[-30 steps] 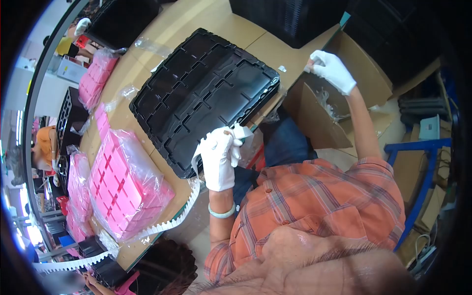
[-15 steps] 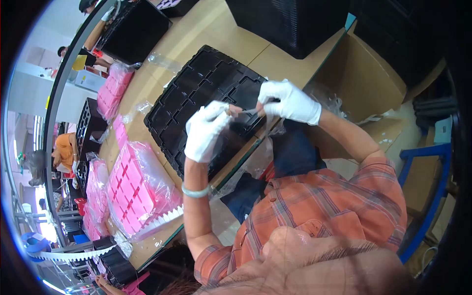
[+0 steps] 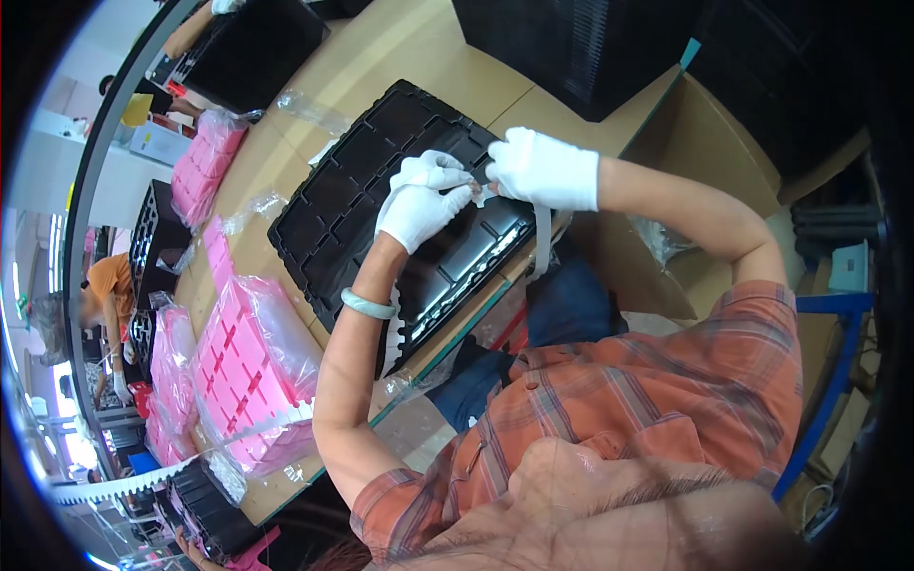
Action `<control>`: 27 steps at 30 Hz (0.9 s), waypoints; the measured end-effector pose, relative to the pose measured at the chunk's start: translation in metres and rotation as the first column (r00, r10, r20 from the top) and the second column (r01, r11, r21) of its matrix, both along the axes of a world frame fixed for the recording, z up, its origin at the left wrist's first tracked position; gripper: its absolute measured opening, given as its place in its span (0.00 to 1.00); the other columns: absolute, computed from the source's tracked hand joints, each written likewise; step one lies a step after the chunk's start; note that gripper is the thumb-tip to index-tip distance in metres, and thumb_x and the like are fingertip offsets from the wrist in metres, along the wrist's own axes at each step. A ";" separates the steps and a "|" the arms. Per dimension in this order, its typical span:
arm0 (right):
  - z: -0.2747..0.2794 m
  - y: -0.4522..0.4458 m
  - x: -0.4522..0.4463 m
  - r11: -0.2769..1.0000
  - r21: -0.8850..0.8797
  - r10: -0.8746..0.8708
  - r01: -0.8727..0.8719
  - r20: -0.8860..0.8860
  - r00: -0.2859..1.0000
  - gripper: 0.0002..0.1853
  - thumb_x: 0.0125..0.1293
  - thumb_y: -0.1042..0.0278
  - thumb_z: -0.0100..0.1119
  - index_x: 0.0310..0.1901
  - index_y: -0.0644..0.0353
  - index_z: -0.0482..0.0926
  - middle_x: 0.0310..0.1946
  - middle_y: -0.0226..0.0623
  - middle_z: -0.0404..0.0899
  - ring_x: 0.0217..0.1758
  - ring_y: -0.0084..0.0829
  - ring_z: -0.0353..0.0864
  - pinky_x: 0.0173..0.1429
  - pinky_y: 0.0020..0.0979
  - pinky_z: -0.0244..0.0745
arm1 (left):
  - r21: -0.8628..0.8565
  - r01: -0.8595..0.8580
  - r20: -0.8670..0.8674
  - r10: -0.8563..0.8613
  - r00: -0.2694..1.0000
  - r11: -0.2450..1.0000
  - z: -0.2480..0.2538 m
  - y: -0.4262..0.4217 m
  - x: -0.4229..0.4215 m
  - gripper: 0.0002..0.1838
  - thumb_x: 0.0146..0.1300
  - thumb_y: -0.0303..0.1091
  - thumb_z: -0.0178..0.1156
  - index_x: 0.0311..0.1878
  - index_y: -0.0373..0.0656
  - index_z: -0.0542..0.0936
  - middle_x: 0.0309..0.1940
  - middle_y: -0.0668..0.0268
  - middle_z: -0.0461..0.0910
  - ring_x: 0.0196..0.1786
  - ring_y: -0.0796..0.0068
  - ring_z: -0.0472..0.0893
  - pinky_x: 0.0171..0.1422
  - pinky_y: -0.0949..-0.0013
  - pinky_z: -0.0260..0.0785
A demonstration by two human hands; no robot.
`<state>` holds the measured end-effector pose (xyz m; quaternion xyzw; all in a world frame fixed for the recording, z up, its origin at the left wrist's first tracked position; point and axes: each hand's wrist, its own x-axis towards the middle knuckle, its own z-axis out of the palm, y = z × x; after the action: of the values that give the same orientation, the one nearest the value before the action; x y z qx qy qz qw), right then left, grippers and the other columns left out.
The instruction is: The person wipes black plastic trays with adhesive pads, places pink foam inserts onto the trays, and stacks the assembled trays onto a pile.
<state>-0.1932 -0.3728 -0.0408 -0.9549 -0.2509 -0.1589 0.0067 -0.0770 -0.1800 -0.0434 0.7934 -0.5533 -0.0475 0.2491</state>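
My left hand [image 3: 422, 197], white-gloved with bare fingertips and a pale bracelet at the wrist, pinches a thin white strip [image 3: 393, 338] with toothed edges. Close beside it, my right hand [image 3: 541, 169], also gloved, is closed on part of the strip, and a pale band hangs below its palm. The fingertips almost meet above a black molded tray [image 3: 328, 205] lying on the brown tabletop. The exact spot between the fingers is too small to make out. Part of the strip passes behind my left wrist.
Bagged pink trays [image 3: 243, 366] lie left of the black tray, more pink bags [image 3: 205, 162] beyond. A large black container [image 3: 581, 48] stands at the top, an open cardboard box [image 3: 709, 143] at right. Co-workers [image 3: 112, 285] are at far left.
My right hand has come from the cardboard box to my left hand. Both have moved to above the tray, their fingertips closer together than half a second ago.
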 end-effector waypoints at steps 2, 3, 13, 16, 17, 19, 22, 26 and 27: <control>0.010 -0.003 0.020 0.998 0.006 0.059 -0.059 -0.044 0.997 0.05 0.56 0.67 0.59 0.30 0.50 0.86 0.28 0.34 0.74 0.35 0.38 0.75 0.39 0.38 0.71 | -0.064 0.001 -0.084 -0.006 0.996 0.998 -0.010 0.001 0.006 0.07 0.58 0.37 0.65 0.37 0.48 0.87 0.43 0.66 0.81 0.46 0.65 0.77 0.52 0.66 0.70; 0.016 0.002 0.028 0.990 0.126 0.077 -0.067 -0.075 0.994 0.07 0.55 0.70 0.60 0.31 0.49 0.87 0.29 0.34 0.76 0.39 0.40 0.76 0.43 0.39 0.72 | -0.101 -0.009 -0.157 -0.007 0.988 0.995 -0.016 0.003 0.010 0.07 0.58 0.37 0.65 0.37 0.48 0.87 0.43 0.66 0.82 0.46 0.67 0.78 0.53 0.67 0.70; 0.039 -0.020 0.002 0.623 0.664 0.455 0.414 -0.738 0.499 0.17 0.58 0.63 0.64 0.47 0.64 0.81 0.37 0.35 0.83 0.40 0.24 0.79 0.45 0.29 0.74 | -0.262 -0.351 -0.655 0.102 0.749 0.899 0.011 0.047 -0.026 0.08 0.61 0.32 0.60 0.32 0.38 0.84 0.33 0.67 0.81 0.38 0.79 0.77 0.44 0.75 0.68; 0.034 0.011 -0.022 0.576 0.765 0.173 0.289 -0.459 0.871 0.17 0.66 0.57 0.59 0.46 0.63 0.80 0.40 0.36 0.81 0.42 0.26 0.79 0.49 0.28 0.74 | -0.275 -0.472 -0.612 0.226 0.758 0.838 0.027 0.066 -0.065 0.10 0.62 0.35 0.59 0.32 0.38 0.82 0.28 0.71 0.78 0.35 0.82 0.74 0.44 0.75 0.65; 0.034 0.023 -0.026 0.517 0.804 0.115 0.292 -0.404 0.908 0.17 0.68 0.56 0.57 0.45 0.63 0.80 0.39 0.36 0.81 0.43 0.27 0.80 0.49 0.29 0.74 | -0.317 -0.480 -0.562 0.246 0.790 0.818 0.032 0.070 -0.077 0.09 0.63 0.35 0.59 0.33 0.38 0.82 0.28 0.72 0.78 0.34 0.82 0.73 0.44 0.75 0.64; 0.041 0.044 -0.032 0.515 0.813 0.129 0.271 -0.386 0.913 0.14 0.69 0.57 0.57 0.45 0.61 0.79 0.42 0.35 0.79 0.46 0.27 0.77 0.52 0.29 0.73 | -0.308 -0.614 -0.576 0.371 0.728 0.727 0.033 0.074 -0.095 0.09 0.63 0.34 0.59 0.34 0.39 0.82 0.29 0.72 0.79 0.36 0.83 0.74 0.50 0.75 0.64; 0.048 0.073 -0.036 0.391 0.868 0.195 0.308 -0.404 0.894 0.10 0.64 0.65 0.58 0.41 0.63 0.78 0.38 0.40 0.82 0.41 0.29 0.81 0.48 0.29 0.75 | -0.336 -0.639 -0.544 0.412 0.731 0.692 0.031 0.078 -0.107 0.05 0.60 0.31 0.62 0.34 0.39 0.82 0.32 0.67 0.80 0.38 0.77 0.77 0.45 0.72 0.68; 0.039 0.081 -0.026 0.406 0.869 0.275 0.281 -0.410 0.870 0.04 0.60 0.73 0.58 0.36 0.62 0.78 0.35 0.37 0.81 0.37 0.30 0.80 0.44 0.29 0.74 | -0.408 -0.656 -0.648 0.304 0.698 0.635 0.026 0.083 -0.115 0.03 0.60 0.28 0.63 0.34 0.39 0.81 0.33 0.70 0.79 0.37 0.81 0.76 0.44 0.74 0.68; 0.040 0.084 -0.028 0.458 0.872 0.244 0.175 -0.313 0.918 0.03 0.59 0.74 0.58 0.35 0.61 0.78 0.34 0.36 0.80 0.37 0.31 0.79 0.44 0.30 0.73 | -0.425 -0.654 -0.662 0.278 0.696 0.626 0.023 0.086 -0.116 0.02 0.60 0.27 0.63 0.34 0.40 0.81 0.33 0.70 0.79 0.37 0.82 0.76 0.43 0.75 0.68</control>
<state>-0.2213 -0.2890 -0.0010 -0.8154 -0.1440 -0.0698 0.5563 -0.1931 -0.0938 -0.0203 0.7333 -0.2053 -0.0084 0.6481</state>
